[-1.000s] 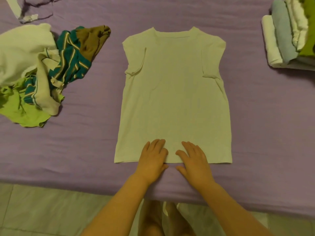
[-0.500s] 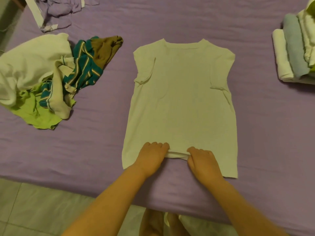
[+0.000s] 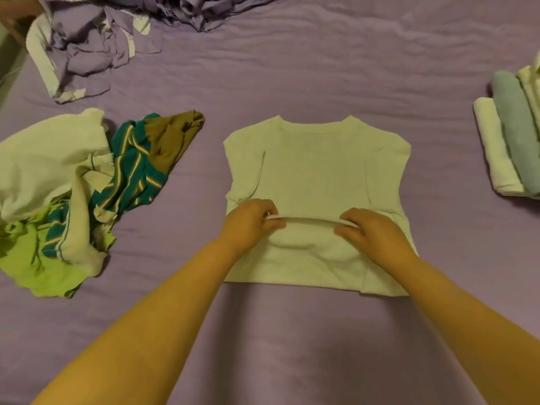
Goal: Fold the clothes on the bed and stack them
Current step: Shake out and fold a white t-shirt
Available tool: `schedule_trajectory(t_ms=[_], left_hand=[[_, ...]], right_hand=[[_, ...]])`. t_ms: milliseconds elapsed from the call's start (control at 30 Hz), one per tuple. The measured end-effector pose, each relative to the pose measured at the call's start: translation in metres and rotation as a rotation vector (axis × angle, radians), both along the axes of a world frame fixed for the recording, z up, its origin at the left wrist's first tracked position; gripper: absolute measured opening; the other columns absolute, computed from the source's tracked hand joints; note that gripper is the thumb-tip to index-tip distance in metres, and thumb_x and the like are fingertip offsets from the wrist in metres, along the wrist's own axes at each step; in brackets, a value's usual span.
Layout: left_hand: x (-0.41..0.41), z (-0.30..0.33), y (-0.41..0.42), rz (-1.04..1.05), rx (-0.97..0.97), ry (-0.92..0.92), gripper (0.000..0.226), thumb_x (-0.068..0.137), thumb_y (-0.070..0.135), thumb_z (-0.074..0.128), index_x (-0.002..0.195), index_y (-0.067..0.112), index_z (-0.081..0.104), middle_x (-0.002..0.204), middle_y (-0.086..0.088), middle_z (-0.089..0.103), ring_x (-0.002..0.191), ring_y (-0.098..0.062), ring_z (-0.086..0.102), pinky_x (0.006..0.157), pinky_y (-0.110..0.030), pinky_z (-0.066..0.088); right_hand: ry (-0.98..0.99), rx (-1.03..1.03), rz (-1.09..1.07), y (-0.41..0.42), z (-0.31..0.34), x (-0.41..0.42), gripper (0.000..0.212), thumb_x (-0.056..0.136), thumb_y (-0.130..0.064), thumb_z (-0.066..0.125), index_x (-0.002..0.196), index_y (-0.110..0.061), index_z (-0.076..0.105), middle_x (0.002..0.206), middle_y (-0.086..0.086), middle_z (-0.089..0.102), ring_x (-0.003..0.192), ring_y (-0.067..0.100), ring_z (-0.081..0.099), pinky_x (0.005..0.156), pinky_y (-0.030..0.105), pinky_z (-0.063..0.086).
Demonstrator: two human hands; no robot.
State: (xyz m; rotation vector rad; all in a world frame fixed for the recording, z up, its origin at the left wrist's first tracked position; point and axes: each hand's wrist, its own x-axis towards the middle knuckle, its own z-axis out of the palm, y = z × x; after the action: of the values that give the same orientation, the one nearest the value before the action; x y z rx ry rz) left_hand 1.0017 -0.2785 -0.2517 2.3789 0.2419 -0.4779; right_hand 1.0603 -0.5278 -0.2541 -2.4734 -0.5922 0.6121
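Your left hand (image 3: 248, 225) and right hand (image 3: 372, 232) pinching the shirt (image 3: 318, 168) hem with curled fingers, heap (image 3: 73, 194) left of shirt, stack (image 3: 511, 141) right, bedding (image 3: 87, 45) beyond the heap

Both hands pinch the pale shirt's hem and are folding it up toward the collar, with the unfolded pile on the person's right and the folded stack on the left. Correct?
Sides are swapped. The head view shows the unfolded pile on the person's left and the folded stack on the right. Left hand and right hand do pinch the shirt's hem.
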Motion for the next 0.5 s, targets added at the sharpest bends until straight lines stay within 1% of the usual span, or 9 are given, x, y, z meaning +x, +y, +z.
schedule_trajectory(t_ms=[67,100,167,200,267,300,333,400,500], left_hand=[[0.030,-0.001,0.012,0.134,-0.122,-0.022,0.013,0.088,0.027,0.065,0.088,0.014,0.063,0.084,0.001,0.062,0.078,-0.016,0.056,0.069,-0.030,0.042],[0.044,-0.002,0.018,0.163,-0.119,-0.040,0.011,0.090,0.022,0.064,0.092,0.012,0.064,0.087,0.000,0.063,0.081,-0.017,0.057,0.070,-0.029,0.042],[0.068,-0.008,0.026,0.184,0.006,-0.082,0.012,0.092,0.017,0.059,0.102,0.011,0.064,0.094,-0.002,0.064,0.088,-0.021,0.058,0.071,-0.028,0.042],[0.076,-0.013,0.028,0.177,0.088,-0.079,0.018,0.093,0.016,0.056,0.109,0.012,0.062,0.101,-0.004,0.064,0.094,-0.023,0.058,0.074,-0.029,0.044],[0.083,-0.026,0.029,0.131,0.222,-0.009,0.031,0.093,0.018,0.054,0.124,0.014,0.055,0.115,-0.006,0.061,0.104,-0.025,0.056,0.082,-0.034,0.048],[0.084,-0.034,0.028,0.100,0.270,0.025,0.034,0.093,0.021,0.055,0.127,0.015,0.052,0.118,-0.007,0.059,0.107,-0.026,0.055,0.084,-0.037,0.048],[0.084,-0.040,0.026,0.077,0.312,0.036,0.035,0.093,0.024,0.055,0.127,0.015,0.052,0.118,-0.006,0.059,0.107,-0.025,0.055,0.085,-0.038,0.048],[0.087,-0.046,0.025,0.078,0.359,0.015,0.031,0.094,0.029,0.054,0.123,0.015,0.054,0.114,-0.004,0.060,0.104,-0.024,0.055,0.082,-0.036,0.048],[0.091,-0.048,0.029,0.081,0.325,-0.026,0.024,0.098,0.031,0.047,0.112,0.013,0.058,0.107,-0.004,0.061,0.094,-0.022,0.058,0.075,-0.035,0.048]], right_hand=[[0.030,0.065,-0.115,0.013,0.003,0.030,0.016,0.091,-0.034,0.058,0.093,-0.019,0.063,0.082,-0.005,0.062,0.079,0.016,0.058,0.063,0.021,0.039],[0.033,0.070,-0.168,0.020,0.004,0.043,0.017,0.091,-0.035,0.058,0.094,-0.019,0.063,0.083,-0.005,0.063,0.078,0.015,0.058,0.063,0.023,0.040],[0.033,0.074,-0.262,0.029,0.001,0.063,0.020,0.092,-0.034,0.057,0.104,-0.019,0.062,0.092,-0.002,0.064,0.084,0.016,0.058,0.065,0.025,0.041],[0.048,0.060,-0.285,0.032,-0.003,0.069,0.024,0.093,-0.032,0.056,0.113,-0.018,0.059,0.101,0.000,0.063,0.091,0.017,0.057,0.070,0.026,0.041],[0.063,-0.061,-0.255,0.033,-0.016,0.073,0.040,0.093,-0.032,0.056,0.130,-0.018,0.050,0.120,0.003,0.057,0.107,0.020,0.054,0.084,0.029,0.041],[0.056,-0.132,-0.234,0.031,-0.024,0.071,0.045,0.093,-0.033,0.056,0.134,-0.018,0.045,0.126,0.004,0.055,0.112,0.022,0.052,0.090,0.031,0.040],[0.038,-0.173,-0.238,0.030,-0.031,0.068,0.047,0.092,-0.033,0.055,0.136,-0.017,0.044,0.128,0.005,0.054,0.115,0.024,0.051,0.094,0.033,0.038],[0.006,-0.176,-0.301,0.027,-0.040,0.063,0.043,0.093,-0.030,0.053,0.133,-0.015,0.046,0.125,0.007,0.056,0.113,0.025,0.052,0.095,0.035,0.038],[-0.004,-0.151,-0.357,0.024,-0.042,0.064,0.030,0.097,-0.026,0.045,0.124,-0.013,0.052,0.116,0.007,0.060,0.102,0.022,0.054,0.086,0.032,0.040]])
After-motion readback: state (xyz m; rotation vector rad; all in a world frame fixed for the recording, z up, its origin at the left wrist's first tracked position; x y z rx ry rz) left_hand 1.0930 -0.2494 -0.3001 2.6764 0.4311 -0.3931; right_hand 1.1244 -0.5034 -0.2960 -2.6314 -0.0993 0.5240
